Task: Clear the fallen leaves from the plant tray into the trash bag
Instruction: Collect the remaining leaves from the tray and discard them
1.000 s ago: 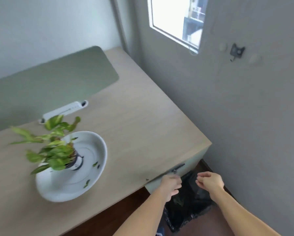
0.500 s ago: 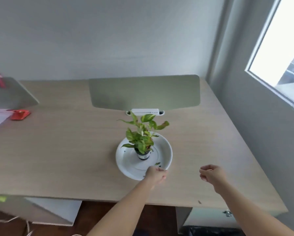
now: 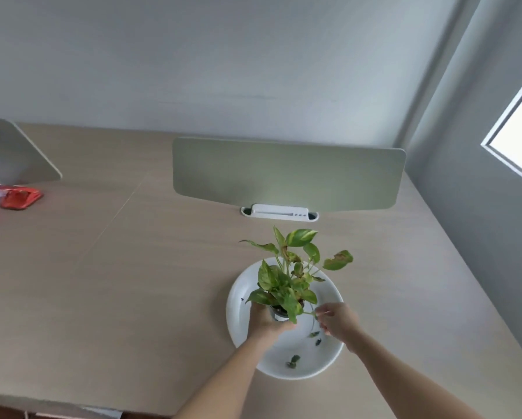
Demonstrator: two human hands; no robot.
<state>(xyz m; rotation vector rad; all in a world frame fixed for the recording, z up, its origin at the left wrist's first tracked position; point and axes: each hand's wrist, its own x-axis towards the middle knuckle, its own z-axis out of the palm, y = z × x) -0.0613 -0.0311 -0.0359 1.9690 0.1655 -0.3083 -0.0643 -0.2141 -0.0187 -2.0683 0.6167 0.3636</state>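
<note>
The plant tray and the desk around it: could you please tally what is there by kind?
Potted plant: 1
White tray: 1
Fallen leaf bits on the tray: 3
Green divider panels: 2
Red object: 1
Hands: 2
Total: 10

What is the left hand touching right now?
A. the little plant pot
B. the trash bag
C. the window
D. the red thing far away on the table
A: the left hand is wrapped around the little plant pot standing in the white tray, while the right hand reaches toward a fallen leaf beside it.
</note>
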